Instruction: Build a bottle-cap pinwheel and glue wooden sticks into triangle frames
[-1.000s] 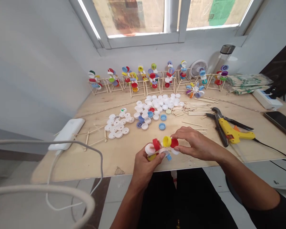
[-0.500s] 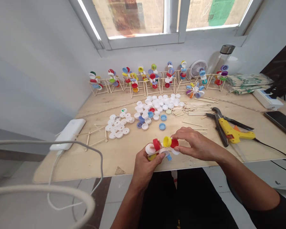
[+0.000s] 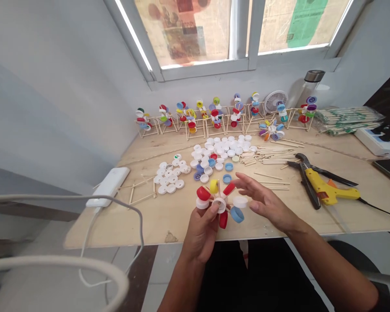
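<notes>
The left hand (image 3: 201, 234) is pinching a bottle-cap wheel (image 3: 219, 205); beside it, the right hand (image 3: 267, 202) is hovering, fingers parted, perhaps risking bumping a white cap (image 3: 240, 202) loose.

On the wooden bench (image 3: 107, 229), white caps (image 3: 171, 188), blue caps (image 3: 227, 179), thin sticks (image 3: 277, 156), pliers (image 3: 310, 190) and a yellow glue gun (image 3: 329, 193) are spread; stick-framed cap wheels (image 3: 215, 113) are ranged behind.

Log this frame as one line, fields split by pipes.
left hand: holding cap wheel | right hand: open beside it | table: glue gun, pliers, loose white caps
</notes>
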Motion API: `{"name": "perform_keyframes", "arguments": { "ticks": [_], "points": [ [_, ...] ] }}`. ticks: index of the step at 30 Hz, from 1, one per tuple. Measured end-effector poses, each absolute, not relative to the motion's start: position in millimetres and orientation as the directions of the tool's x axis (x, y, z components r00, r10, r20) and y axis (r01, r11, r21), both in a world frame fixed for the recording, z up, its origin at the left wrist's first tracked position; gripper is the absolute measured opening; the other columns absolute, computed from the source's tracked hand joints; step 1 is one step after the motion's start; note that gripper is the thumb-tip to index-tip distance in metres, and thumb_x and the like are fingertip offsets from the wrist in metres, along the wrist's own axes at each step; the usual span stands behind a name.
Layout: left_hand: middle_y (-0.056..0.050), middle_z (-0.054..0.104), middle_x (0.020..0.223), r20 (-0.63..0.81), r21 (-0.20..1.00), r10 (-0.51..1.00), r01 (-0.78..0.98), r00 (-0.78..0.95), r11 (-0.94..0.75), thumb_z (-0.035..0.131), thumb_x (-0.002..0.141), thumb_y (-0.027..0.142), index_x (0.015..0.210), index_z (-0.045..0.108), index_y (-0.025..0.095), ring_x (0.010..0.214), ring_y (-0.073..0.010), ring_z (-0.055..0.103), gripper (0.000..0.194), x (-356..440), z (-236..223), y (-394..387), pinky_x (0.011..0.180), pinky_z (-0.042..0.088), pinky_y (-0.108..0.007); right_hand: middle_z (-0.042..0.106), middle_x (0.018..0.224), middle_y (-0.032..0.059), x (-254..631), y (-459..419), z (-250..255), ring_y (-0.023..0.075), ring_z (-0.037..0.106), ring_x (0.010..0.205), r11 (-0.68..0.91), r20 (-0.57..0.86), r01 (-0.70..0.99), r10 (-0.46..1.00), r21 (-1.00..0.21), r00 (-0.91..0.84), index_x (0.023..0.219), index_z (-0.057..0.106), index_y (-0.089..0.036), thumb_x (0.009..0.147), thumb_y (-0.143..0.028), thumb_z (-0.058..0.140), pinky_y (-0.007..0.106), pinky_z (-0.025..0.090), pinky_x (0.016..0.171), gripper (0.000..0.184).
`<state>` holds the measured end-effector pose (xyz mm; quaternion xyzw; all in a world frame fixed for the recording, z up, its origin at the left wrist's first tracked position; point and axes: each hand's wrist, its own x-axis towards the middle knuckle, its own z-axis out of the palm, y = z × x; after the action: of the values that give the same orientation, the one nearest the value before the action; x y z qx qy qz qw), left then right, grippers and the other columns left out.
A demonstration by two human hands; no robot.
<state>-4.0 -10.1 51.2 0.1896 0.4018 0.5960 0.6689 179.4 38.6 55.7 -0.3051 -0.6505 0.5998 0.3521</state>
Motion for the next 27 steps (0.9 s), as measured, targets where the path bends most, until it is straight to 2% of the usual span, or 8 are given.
{"name": "perform_keyframes", "arguments": {
  "ticks": [5,9,12,15,19,22,25,27],
  "points": [
    [-0.004,0.071,0.091,-0.29,0.619,0.957,-0.767,-0.022,0.17,0.079,0.064,0.027,0.088,0.069,0.018,0.084,-0.015,0.065,0.028,-2,61,-7,0.075,0.052,-0.023,0.046,0.139,0.0102,150,29,43,0.0243,0.043,0.128,-0.197,0.062,-0.348,0.79,-0.917,-0.609,0.14,0.036,-0.027,0.076,-0.064,0.058,0.046,0.028,0.108,0.077],
    [-0.002,0.072,0.085,-0.308,0.549,0.948,-0.829,-0.083,0.105,0.079,0.064,0.024,0.082,0.069,0.017,0.084,-0.0139,0.065,0.022,-3,65,-2,0.077,0.053,-0.023,0.048,0.137,0.0088,134,17,44,0.0236,0.043,0.126,-0.279,0.062,-0.405,0.755,-0.871,-0.653,0.133,0.046,-0.026,0.074,-0.058,0.064,0.044,0.03,0.107,0.069],
    [-0.002,0.072,0.086,-0.33,0.52,0.937,-0.85,-0.111,0.082,0.078,0.066,0.027,0.082,0.069,0.017,0.081,-0.0139,0.066,0.021,-3,68,3,0.077,0.054,-0.024,0.053,0.13,0.0076,122,6,44,0.0217,0.05,0.118,-0.306,0.004,-0.352,0.75,-0.884,-0.661,0.133,0.045,-0.028,0.074,-0.05,0.069,0.04,0.038,0.1,0.067],
    [0.0,0.072,0.085,-0.368,0.498,0.919,-0.865,-0.144,0.064,0.076,0.068,0.028,0.082,0.068,0.018,0.079,-0.0121,0.067,0.019,-2,71,7,0.075,0.053,-0.022,0.063,0.103,0.0048,110,-2,33,0.0166,0.06,0.09,-0.328,-0.094,-0.257,0.763,-0.909,-0.64,0.131,0.046,-0.026,0.075,-0.048,0.068,0.03,0.048,0.077,0.064],
    [-0.001,0.072,0.087,-0.338,0.545,0.919,-0.839,-0.205,0.014,0.077,0.067,0.027,0.082,0.068,0.017,0.083,-0.0126,0.067,0.02,-5,72,9,0.08,0.052,-0.022,0.052,0.056,-0.0051,99,-3,26,0.0082,0.043,0.045,-0.254,-0.171,-0.047,0.764,-0.966,-0.622,0.106,0.059,-0.018,0.085,-0.054,0.052,0.021,0.035,0.047,0.042],
    [-0.001,0.072,0.089,-0.278,0.587,0.929,-0.809,-0.246,-0.038,0.078,0.066,0.024,0.083,0.068,0.016,0.086,-0.0134,0.066,0.021,-11,69,11,0.083,0.051,-0.024,0.038,0.046,-0.0072,110,-1,43,0.0075,0.035,0.042,-0.144,-0.192,0.127,0.765,-0.981,-0.614,0.082,0.062,-0.017,0.088,-0.053,0.047,0.02,0.028,0.043,0.04],
    [-0.002,0.071,0.09,-0.274,0.6,0.93,-0.799,-0.245,-0.034,0.079,0.064,0.021,0.086,0.068,0.016,0.084,-0.0129,0.065,0.024,-16,64,14,0.08,0.051,-0.025,0.036,0.048,-0.0072,156,-7,50,0.0069,0.033,0.043,-0.14,-0.226,0.181,0.714,-0.974,-0.662,0.085,0.063,-0.018,0.09,-0.05,0.047,0.02,0.025,0.041,0.036],
    [-0.001,0.07,0.091,-0.289,0.6,0.927,-0.8,-0.241,-0.02,0.08,0.063,0.019,0.086,0.068,0.016,0.083,-0.0129,0.065,0.026,-19,61,17,0.077,0.051,-0.025,0.044,0.053,-0.0049,207,-21,25,0.0067,0.039,0.045,-0.152,-0.244,0.2,0.757,-0.968,-0.606,0.087,0.062,-0.017,0.093,-0.045,0.043,0.02,0.03,0.042,0.034]
  ]
}}
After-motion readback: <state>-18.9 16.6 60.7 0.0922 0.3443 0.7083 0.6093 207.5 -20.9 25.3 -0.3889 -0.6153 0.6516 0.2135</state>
